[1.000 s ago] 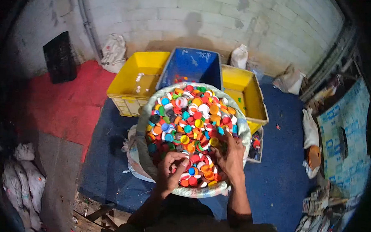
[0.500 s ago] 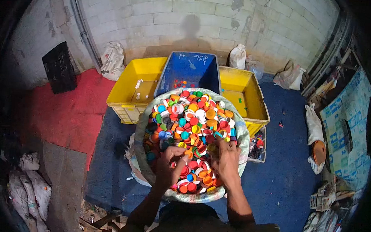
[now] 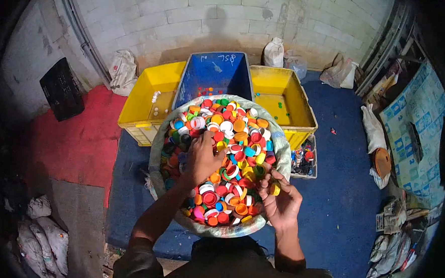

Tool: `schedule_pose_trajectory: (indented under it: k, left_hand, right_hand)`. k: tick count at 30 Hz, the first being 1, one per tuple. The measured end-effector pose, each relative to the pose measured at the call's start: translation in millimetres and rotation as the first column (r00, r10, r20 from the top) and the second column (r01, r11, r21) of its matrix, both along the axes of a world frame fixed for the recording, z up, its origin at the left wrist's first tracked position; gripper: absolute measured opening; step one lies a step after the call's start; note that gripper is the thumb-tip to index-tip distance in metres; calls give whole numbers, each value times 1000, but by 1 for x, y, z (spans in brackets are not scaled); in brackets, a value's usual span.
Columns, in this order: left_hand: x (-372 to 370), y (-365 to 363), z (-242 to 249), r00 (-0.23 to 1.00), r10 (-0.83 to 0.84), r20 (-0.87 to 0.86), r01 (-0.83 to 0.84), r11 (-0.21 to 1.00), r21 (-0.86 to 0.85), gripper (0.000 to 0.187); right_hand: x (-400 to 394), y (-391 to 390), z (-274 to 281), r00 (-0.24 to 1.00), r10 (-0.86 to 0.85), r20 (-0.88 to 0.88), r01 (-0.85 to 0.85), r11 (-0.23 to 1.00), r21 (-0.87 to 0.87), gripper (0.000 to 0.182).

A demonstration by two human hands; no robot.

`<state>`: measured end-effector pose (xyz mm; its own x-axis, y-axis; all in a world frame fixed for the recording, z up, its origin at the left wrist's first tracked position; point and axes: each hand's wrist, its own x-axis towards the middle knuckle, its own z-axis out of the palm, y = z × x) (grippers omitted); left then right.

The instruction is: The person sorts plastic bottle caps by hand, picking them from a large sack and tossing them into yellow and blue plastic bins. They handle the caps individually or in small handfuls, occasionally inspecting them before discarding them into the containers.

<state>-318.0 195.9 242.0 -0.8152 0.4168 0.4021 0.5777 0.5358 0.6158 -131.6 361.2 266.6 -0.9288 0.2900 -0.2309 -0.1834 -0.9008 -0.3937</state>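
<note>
A round sack-lined container [image 3: 158,148] in front of me is heaped with bottle caps [image 3: 231,162] of many colours. Over the left part of the heap, my left hand [image 3: 202,158] reaches in with bent fingers; its fingertips are among the caps, and whatever they grip is hidden. My right hand [image 3: 281,200] is turned palm up at the container's right edge, fingers curled round a yellow cap [image 3: 275,188].
Beyond the container stand a left yellow crate [image 3: 145,125] with white caps, a blue crate [image 3: 214,63] with red caps and a right yellow crate [image 3: 304,124] with green ones. A small crate [image 3: 305,175] holds mixed pieces. White sacks [image 3: 122,73] lean by the wall.
My left hand has moved up and forward over the heap. My right hand has drawn back to the right edge and turned palm up, now with a yellow cap. The view has shifted slightly.
</note>
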Motion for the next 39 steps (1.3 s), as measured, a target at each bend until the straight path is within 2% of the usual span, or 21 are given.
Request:
schedule_pose_trajectory:
  k: [4, 8, 16, 17, 18, 20, 21, 22, 23, 24, 25, 28, 32, 35, 37, 38, 39]
  left_hand:
    - [-3, 7, -6, 999, 37, -34, -39, 996, -86, 47]
    - [-6, 8, -5, 999, 24, 32, -21, 995, -93, 48]
    - [-10, 10, -7, 999, -26, -37, 27, 999, 22, 41]
    - [-11, 7, -2, 995, -33, -94, 40, 996, 74, 39]
    - [-6, 3, 14, 997, -38, 65, 29, 991, 128, 36]
    - [-17, -11, -3, 914, -219, 341, 21, 866, 500, 32]
    - [-15, -24, 8, 813, -224, 538, -66, 882, 467, 23]
    - [-14, -36, 5, 683, -413, 602, -145, 732, 666, 23]
    - [-10, -48, -2, 542, -603, 585, -263, 539, 800, 24]
    - [-5, -58, -3, 407, -773, 487, -405, 325, 855, 26]
    - [-2, -68, -3, 354, -813, 462, -439, 291, 850, 26]
    - [19, -79, 5, 398, -758, 516, -553, 251, 794, 22]
    - [19, -94, -14, 391, -745, 541, -490, 329, 807, 12]
    - [28, -87, 1, 572, -361, 736, -323, 726, 607, 19]
    - [27, -80, -5, 853, -209, 478, -61, 871, 488, 27]
    - [27, -78, -8, 940, -166, 298, 45, 926, 375, 32]
    - [26, -76, -10, 949, -158, 273, 69, 949, 309, 36]
  right_hand:
    - [6, -3, -8, 998, 21, -53, -20, 1000, 18, 33]
    - [8, -4, -11, 1000, 17, -1, -17, 999, 45, 29]
    - [10, -7, -12, 996, 49, -71, -46, 998, 49, 21]
    - [10, -9, -7, 1000, 19, -25, -18, 998, 56, 20]
    - [9, -8, -8, 1000, 24, -15, -23, 998, 60, 20]
    - [7, -8, -7, 999, 32, 18, -34, 991, 126, 24]
    - [6, -8, -7, 999, 33, 24, -36, 990, 136, 22]
    - [4, -9, -7, 999, 43, 9, -44, 989, 138, 21]
    - [1, -10, -5, 999, 51, -6, -49, 989, 139, 19]
    - [-2, -11, -4, 998, 59, -20, -55, 989, 138, 18]
    - [-5, -12, -3, 997, 79, -22, -75, 987, 145, 19]
    - [-13, -18, -3, 997, 64, 31, -67, 993, 94, 21]
    - [-21, -27, 5, 996, 67, 57, -70, 996, 61, 25]
    - [-23, -30, 4, 996, 83, 32, -85, 994, 66, 23]
    - [-22, -31, 4, 997, 78, 25, -79, 995, 61, 22]
    - [-21, -31, 4, 997, 71, 28, -72, 996, 58, 22]
    - [-19, -31, 4, 998, 62, 31, -63, 996, 55, 22]
